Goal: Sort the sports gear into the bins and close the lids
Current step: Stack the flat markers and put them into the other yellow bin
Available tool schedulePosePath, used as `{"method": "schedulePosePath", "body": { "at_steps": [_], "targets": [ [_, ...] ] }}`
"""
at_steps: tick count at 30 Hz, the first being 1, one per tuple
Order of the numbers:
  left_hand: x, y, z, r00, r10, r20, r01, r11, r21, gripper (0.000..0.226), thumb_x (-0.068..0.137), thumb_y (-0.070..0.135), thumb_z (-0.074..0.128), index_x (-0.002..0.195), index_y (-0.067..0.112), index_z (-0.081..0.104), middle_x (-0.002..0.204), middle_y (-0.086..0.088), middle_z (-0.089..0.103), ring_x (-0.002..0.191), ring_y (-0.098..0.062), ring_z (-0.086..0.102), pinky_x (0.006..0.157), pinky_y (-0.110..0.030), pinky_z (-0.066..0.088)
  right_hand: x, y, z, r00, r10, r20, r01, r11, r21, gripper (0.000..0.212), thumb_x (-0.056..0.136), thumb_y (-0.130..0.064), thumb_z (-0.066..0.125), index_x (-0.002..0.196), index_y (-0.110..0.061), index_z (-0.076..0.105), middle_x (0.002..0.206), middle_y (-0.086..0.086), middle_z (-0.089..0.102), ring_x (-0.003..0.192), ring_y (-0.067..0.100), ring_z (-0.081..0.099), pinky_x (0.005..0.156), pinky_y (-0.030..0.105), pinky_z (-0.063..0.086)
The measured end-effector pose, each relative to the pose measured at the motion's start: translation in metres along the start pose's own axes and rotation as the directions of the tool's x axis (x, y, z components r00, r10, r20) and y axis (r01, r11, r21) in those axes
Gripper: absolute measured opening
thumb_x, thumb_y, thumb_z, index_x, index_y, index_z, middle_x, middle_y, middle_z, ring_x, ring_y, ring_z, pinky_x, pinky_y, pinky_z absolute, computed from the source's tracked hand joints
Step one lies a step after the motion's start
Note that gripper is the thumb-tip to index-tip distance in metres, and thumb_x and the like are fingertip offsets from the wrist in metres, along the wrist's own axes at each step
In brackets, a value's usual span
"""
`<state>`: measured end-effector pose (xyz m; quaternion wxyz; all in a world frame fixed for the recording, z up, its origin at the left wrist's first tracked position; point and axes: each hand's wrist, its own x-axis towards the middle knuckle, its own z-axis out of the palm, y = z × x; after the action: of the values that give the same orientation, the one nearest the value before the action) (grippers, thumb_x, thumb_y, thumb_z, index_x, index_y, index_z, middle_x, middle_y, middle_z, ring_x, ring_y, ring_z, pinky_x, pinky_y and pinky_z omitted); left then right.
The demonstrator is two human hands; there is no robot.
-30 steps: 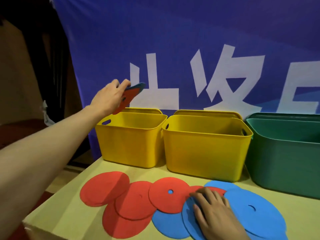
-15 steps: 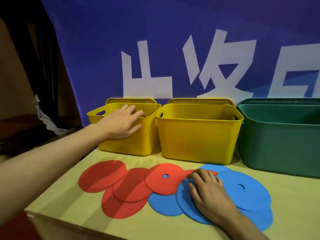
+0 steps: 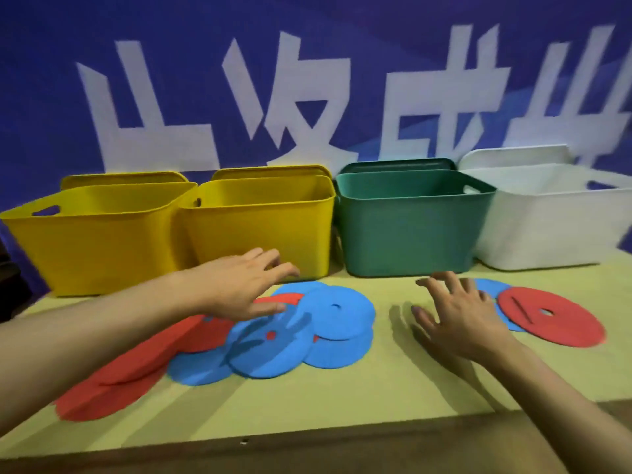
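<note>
Discs (image 3: 337, 311) — thin, flat rounds in red and blue, most with a small hole at the middle — are lying in two overlapping heaps on the counter (image 3: 342, 398), in front of a row of open bins. The bigger heap is sitting before the two yellow bins (image 3: 102, 248), with blue discs overlapping red ones; a smaller heap, topped by a red disc (image 3: 550, 316), is lying before the green bin (image 3: 407, 230) and the white bin (image 3: 547, 227). Lids (image 3: 396, 165) are standing upright behind the bins, none fitted yet.

They are looking light and probably floppy, like foam or felt sheet, so they are likely to bend rather than lift flat. Lying flush on the counter, they are offering little edge to catch — the easiest hold is probably an overhanging rim where one disc is riding on another, pinched between thumb and fingers, or a disc slid to the counter's front edge first. Several may cling and come up together, which matters when sorting by colour.

The left hand (image 3: 236, 289) is hovering with loosely spread fingers over the bigger heap, holding nothing. The right hand (image 3: 458, 316) is reaching, fingers splayed and empty, beside the smaller heap; whether it is touching the counter cannot be told through the blur.
</note>
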<state>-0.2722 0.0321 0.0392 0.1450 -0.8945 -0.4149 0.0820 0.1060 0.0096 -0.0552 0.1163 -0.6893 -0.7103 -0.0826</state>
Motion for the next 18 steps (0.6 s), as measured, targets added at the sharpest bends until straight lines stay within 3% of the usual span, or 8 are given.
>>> {"method": "schedulePosePath", "body": {
  "at_steps": [4,8,10,13,16,18],
  "targets": [
    [0.061,0.043,-0.003,0.988,0.126,0.085,-0.122,0.991,-0.049,0.066,0.093,0.078,0.037,0.148,0.047,0.016,0.137,0.003,0.034,0.124,-0.021,0.044,0.1,-0.045,0.048,-0.018,0.098,-0.003,0.967,0.247,0.056,-0.242,0.966,-0.095,0.066,0.089,-0.075,0.032,0.142,-0.036,0.037,0.149,0.003,0.04,0.13,0.036,0.045,0.1,0.053,0.044],
    [0.103,0.069,-0.013,0.98,0.153,0.128,-0.146,0.987,-0.06,0.068,0.095,0.074,0.038,0.151,0.046,0.014,0.143,0.003,0.03,0.129,-0.019,0.042,0.102,-0.039,0.046,-0.026,0.151,-0.002,0.921,0.366,0.131,-0.355,0.929,-0.1,0.102,0.068,-0.1,0.021,0.143,-0.034,0.038,0.149,0.005,0.047,0.132,0.035,0.047,0.107,0.052,0.042],
    [0.119,0.081,-0.017,0.977,0.171,0.126,-0.163,0.984,-0.072,0.066,0.095,0.073,0.038,0.151,0.046,0.015,0.143,0.005,0.03,0.127,-0.017,0.044,0.102,-0.038,0.046,-0.024,0.156,0.0,0.926,0.337,0.17,-0.317,0.939,-0.136,0.112,0.062,-0.104,0.013,0.144,-0.032,0.04,0.146,0.007,0.05,0.13,0.036,0.049,0.107,0.051,0.042],
    [0.134,0.097,-0.02,0.972,0.193,0.135,-0.181,0.979,-0.091,0.066,0.096,0.073,0.037,0.152,0.045,0.016,0.142,0.006,0.031,0.124,-0.015,0.044,0.103,-0.038,0.046,-0.013,0.155,-0.005,0.939,0.254,0.234,-0.205,0.955,-0.216,0.112,0.063,-0.104,0.014,0.142,-0.03,0.043,0.137,0.005,0.058,0.12,0.031,0.057,0.097,0.044,0.048],
    [0.142,0.109,-0.018,0.966,0.213,0.149,-0.199,0.974,-0.105,0.065,0.096,0.073,0.035,0.152,0.047,0.015,0.143,0.007,0.03,0.124,-0.013,0.043,0.103,-0.034,0.046,-0.003,0.155,-0.01,0.971,0.109,0.211,-0.043,0.955,-0.293,0.098,0.071,-0.099,0.014,0.119,-0.027,0.059,0.103,-0.002,0.068,0.089,0.02,0.065,0.079,0.035,0.055],
    [0.144,0.116,-0.017,0.961,0.229,0.157,-0.209,0.968,-0.137,0.064,0.096,0.075,0.029,0.152,0.049,0.012,0.144,0.009,0.028,0.124,-0.01,0.042,0.105,-0.033,0.045,0.0,0.152,-0.016,0.968,0.003,0.253,0.09,0.929,-0.358,0.076,0.09,-0.083,0.021,0.116,-0.023,0.061,0.1,0.0,0.068,0.087,0.021,0.064,0.074,0.032,0.05]
  ]
}}
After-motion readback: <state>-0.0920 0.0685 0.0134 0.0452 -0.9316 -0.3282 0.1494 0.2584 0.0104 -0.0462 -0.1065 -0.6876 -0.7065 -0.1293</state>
